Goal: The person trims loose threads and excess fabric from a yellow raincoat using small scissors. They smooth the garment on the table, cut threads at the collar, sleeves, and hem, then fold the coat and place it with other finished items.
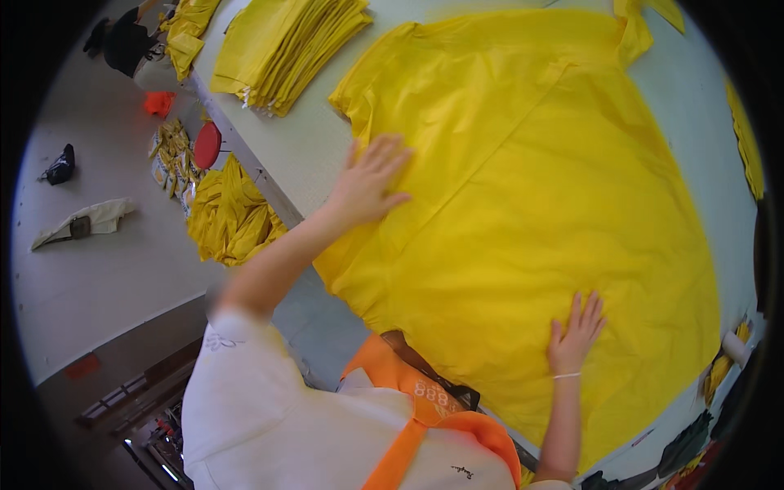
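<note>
A large yellow garment (523, 188) lies spread over the table, with a long diagonal seam or fold line running across it. My left hand (371, 181) rests on its left part, palm down and fingers apart. Lower right, my right hand (575, 333) presses flat on the fabric with its fingers stretched out; a thin pale band circles that wrist. Neither hand grips anything. The garment's near edge hangs at the table's edge by my orange apron (400, 367).
A stack of folded yellow pieces (286, 49) sits on the white table (302, 147) at the far left. Beside the table are a yellow fabric heap (233, 212), a red stool (207, 145) and a pile of packaged pieces (173, 155). A white roll (735, 347) stands at the right. Another person (129, 45) is at the far left.
</note>
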`<state>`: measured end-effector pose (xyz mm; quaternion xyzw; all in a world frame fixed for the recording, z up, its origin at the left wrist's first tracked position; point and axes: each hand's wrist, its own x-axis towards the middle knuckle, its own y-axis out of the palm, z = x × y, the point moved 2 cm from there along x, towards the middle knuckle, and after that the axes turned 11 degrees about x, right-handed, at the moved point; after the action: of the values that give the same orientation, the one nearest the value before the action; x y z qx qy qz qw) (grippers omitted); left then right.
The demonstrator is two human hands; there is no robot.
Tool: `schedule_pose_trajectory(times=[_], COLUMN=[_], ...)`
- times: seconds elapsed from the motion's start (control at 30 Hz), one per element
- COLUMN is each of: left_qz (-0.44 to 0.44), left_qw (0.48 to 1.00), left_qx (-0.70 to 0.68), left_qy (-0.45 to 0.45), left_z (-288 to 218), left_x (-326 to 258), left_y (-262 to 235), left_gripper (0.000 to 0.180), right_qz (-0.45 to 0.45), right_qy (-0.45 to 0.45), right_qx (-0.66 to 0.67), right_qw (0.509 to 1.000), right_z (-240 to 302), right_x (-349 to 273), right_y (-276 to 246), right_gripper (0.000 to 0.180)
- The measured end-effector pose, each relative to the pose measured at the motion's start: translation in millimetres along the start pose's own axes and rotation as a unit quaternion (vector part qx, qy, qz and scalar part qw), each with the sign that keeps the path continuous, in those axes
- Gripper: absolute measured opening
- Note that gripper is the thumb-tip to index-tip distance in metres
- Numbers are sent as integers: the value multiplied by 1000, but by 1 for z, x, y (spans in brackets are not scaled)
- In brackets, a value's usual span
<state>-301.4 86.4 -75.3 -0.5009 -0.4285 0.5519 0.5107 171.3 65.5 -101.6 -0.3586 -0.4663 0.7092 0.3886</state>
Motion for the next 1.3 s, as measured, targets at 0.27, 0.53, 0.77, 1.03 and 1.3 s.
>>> schedule_pose_trajectory(times=[0.27,0.53,0.77,1.03,1.3], left_qz=[-93,18,-14,-36,-74], left_qw=[957,886,602,758,983], left_qx=[-132,-382,-679,-508,113], left_qy=[-241,-264,-419,-407,-126], left_z=[41,27,48,144,-115], left_x=[-68,-212,-204,-208,-172], left_y=[17,63,40,59,30], left_gripper=[61,31,53,57,62], right_qz=[-110,-127,-62,-369,-237], right_qy=[191,344,294,526,808], right_qx=[21,4,80,-31,347], right_qw=[975,930,950,766,413], right_z=[-39,-48,-40,-132,-274], right_x=[-106,-256,-277,-414,-570], right_y=[16,50,35,-19,13], right_gripper=[61,66,61,62,77])
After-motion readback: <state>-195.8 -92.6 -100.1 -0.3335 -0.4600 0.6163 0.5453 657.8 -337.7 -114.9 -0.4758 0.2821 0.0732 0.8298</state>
